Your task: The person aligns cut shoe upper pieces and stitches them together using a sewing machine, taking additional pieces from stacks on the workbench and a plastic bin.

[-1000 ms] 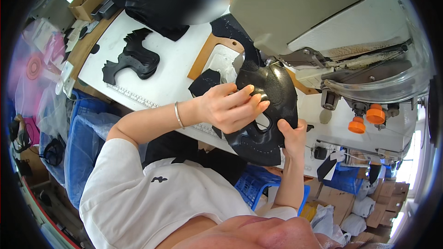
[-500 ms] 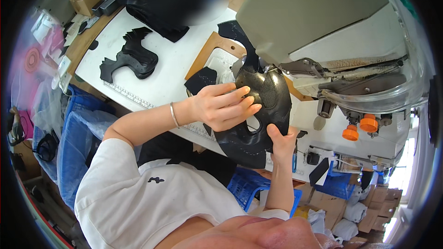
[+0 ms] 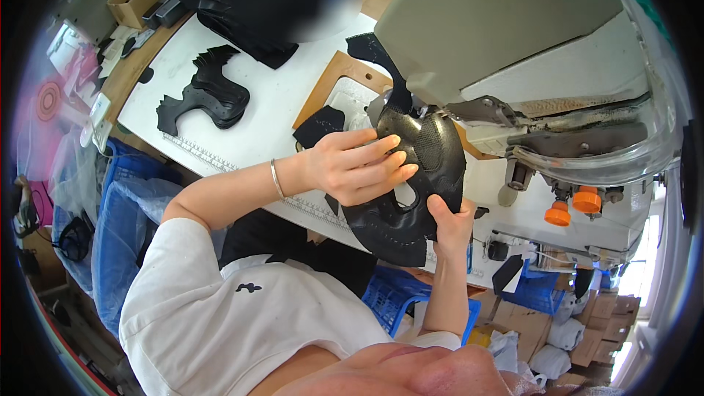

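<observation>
A black shoe upper (image 3: 447, 166) with a shiny mesh patch and a cut-out hole lies under the head of a sewing machine (image 3: 506, 22). Its far end meets the metal parts below the machine head, which partly hide the spot. My left hand (image 3: 359, 166), a bracelet at its wrist, grips the upper's left side with bent fingers held together. On the near right edge my right hand (image 3: 452, 221) is closed, thumb on top and the other fingers hidden beneath. Another dark flap of the piece (image 3: 320, 126) sticks out beyond my left hand.
Stacked black cut pieces (image 3: 213, 95) lie on the white table (image 3: 158, 99), with a larger dark pile (image 3: 242, 7) behind. A wooden frame (image 3: 323, 88) sits beside the machine. Orange knobs (image 3: 587, 199) hang at the right. A blue crate (image 3: 389, 297) stands below the table.
The shoe upper has shifted very slightly to the right under the machine, and both hands have moved a little with it. Their grip looks the same.
</observation>
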Demonstrator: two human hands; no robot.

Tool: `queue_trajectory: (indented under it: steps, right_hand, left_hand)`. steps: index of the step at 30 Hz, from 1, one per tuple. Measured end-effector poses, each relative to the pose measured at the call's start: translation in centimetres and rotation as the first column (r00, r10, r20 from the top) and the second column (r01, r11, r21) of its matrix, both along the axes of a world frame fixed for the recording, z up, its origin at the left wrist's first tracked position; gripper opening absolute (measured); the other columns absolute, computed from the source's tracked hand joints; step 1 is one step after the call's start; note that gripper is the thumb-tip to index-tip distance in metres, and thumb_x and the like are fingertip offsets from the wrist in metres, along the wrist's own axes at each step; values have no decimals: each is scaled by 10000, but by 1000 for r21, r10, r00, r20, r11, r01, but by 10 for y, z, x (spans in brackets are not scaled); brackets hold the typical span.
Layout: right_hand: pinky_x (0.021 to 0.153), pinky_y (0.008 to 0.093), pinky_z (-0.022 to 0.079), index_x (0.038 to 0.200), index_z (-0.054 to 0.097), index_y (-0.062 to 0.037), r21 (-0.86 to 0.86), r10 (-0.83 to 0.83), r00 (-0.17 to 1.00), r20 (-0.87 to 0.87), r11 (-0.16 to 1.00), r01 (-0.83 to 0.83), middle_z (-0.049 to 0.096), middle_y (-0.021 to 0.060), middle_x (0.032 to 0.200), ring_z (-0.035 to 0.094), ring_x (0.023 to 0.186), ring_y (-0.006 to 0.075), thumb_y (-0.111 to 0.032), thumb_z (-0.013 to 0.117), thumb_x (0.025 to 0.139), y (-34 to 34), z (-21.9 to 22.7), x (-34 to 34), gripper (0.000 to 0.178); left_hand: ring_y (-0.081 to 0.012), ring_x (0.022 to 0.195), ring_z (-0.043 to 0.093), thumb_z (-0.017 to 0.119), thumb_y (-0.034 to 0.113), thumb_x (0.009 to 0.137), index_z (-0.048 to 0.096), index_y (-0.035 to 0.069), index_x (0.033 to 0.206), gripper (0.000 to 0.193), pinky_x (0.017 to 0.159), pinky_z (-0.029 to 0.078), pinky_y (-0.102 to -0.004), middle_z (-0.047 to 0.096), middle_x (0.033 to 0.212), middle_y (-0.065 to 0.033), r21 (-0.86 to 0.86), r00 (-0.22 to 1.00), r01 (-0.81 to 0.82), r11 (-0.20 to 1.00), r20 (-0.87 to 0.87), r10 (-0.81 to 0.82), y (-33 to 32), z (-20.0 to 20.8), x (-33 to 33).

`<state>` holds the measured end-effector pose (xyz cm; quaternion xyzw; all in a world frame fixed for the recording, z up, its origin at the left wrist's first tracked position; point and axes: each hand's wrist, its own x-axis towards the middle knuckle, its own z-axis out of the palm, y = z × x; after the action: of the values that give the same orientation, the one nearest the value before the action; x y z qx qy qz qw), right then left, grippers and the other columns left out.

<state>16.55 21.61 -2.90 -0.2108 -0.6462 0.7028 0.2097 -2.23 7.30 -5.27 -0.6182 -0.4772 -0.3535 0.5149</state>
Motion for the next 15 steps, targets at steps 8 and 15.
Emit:
queue_trajectory:
  steps: [8,15]
  right_hand:
    - [665,238,488,939,704,4,-21,-3,1000,2,1000,3,681,21,873,594,729,77,-127,763,826,1,0,-5,183]
    - [655,234,479,916,697,-1,-6,26,1000,10,1000,-26,671,13,860,579,722,68,-148,764,838,9,1,-7,179]
  left_hand:
    - [-206,868,652,762,122,717,748,92,931,217,580,497,-258,664,901,-35,14,1000,21,1000,-7,-21,4,3,-8]
    - [-204,872,643,717,102,713,737,70,924,215,659,526,-276,619,895,-41,17,999,19,1000,-34,-19,8,6,-15]
